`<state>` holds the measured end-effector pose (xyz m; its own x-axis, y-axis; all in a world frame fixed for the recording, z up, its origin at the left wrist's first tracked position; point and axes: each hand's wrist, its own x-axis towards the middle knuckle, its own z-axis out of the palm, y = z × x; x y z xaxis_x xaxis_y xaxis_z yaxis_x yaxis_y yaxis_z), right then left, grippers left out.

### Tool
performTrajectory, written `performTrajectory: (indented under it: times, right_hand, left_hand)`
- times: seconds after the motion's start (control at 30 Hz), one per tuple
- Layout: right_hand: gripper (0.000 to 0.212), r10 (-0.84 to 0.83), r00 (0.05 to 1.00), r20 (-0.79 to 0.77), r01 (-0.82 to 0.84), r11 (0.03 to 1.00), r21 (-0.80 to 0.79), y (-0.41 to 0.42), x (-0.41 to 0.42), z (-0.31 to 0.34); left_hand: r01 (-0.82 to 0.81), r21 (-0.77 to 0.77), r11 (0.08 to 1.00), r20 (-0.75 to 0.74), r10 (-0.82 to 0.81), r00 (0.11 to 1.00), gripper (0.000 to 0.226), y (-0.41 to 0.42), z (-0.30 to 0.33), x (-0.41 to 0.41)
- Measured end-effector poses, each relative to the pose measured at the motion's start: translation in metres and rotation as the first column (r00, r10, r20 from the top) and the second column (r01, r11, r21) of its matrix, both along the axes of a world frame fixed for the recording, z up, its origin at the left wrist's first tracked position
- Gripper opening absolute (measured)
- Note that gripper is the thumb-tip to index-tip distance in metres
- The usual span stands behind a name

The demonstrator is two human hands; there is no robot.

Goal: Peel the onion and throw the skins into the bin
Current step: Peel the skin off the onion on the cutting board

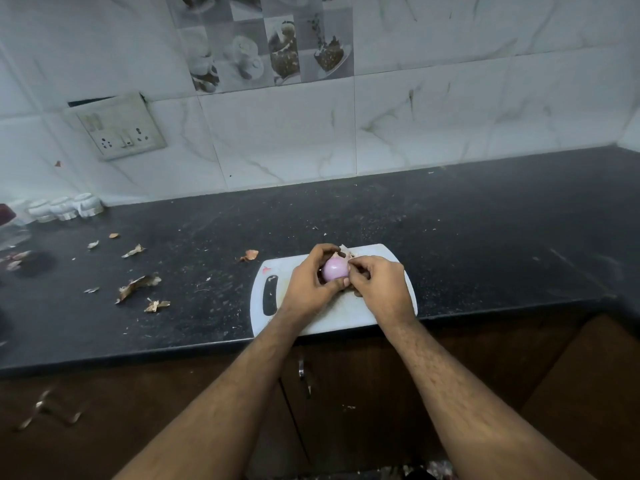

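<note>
Both hands over the cutting board point(388, 252): left hand point(308, 284) cups the onion point(334, 269), right hand point(381, 285) pinches skin point(346, 252) w/ fingertips. Best peel slow, from the top edge down.

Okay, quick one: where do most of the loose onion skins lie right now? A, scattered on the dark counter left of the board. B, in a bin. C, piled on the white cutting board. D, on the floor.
A: several dry onion skins lie scattered on the dark counter, left of the cutting board; no bin is in view.
</note>
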<state>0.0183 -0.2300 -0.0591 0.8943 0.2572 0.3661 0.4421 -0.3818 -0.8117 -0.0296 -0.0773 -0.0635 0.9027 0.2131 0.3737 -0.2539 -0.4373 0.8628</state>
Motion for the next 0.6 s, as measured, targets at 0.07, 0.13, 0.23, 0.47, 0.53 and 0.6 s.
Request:
performTrajectory:
  times: [0.07,0.13,0.23,0.47,0.53,0.6]
  right_hand:
    - [0.017,-0.011,0.998,-0.067,0.015,0.999,0.05,0.0003,-0.0001,0.0006]
    - [0.015,-0.015,0.993,-0.119,0.026,0.996,0.091,0.0011,0.0005,0.0009]
    - [0.016,-0.026,0.987,-0.159,0.045,0.993,0.114,0.0022,0.0013,0.0021]
    - [0.016,-0.051,0.978,-0.201,0.071,0.993,0.098,0.0046,0.0025,0.0036]
    - [0.016,-0.058,0.976,-0.212,0.081,0.991,0.102,0.005,0.0015,0.0051]
    - [0.014,-0.071,0.973,-0.221,0.096,0.99,0.106,0.0055,0.0007,0.0066]
  left_hand:
    - [0.0,0.005,1.0,0.012,0.0,1.0,0.052,-0.0008,-0.0006,0.0008]
    - [-0.009,0.024,1.0,0.02,0.009,1.0,0.047,-0.0019,-0.0007,0.0009]
    - [-0.019,0.044,0.999,0.02,0.018,1.0,0.044,-0.0025,-0.0009,0.0011]
    - [-0.009,0.099,0.995,0.017,0.007,1.0,0.04,-0.0035,0.0,0.0018]
    - [-0.017,0.119,0.993,0.014,0.015,1.0,0.04,-0.0043,0.0002,0.0019]
    - [-0.024,0.144,0.989,0.014,0.023,1.0,0.039,-0.0051,0.0002,0.0021]
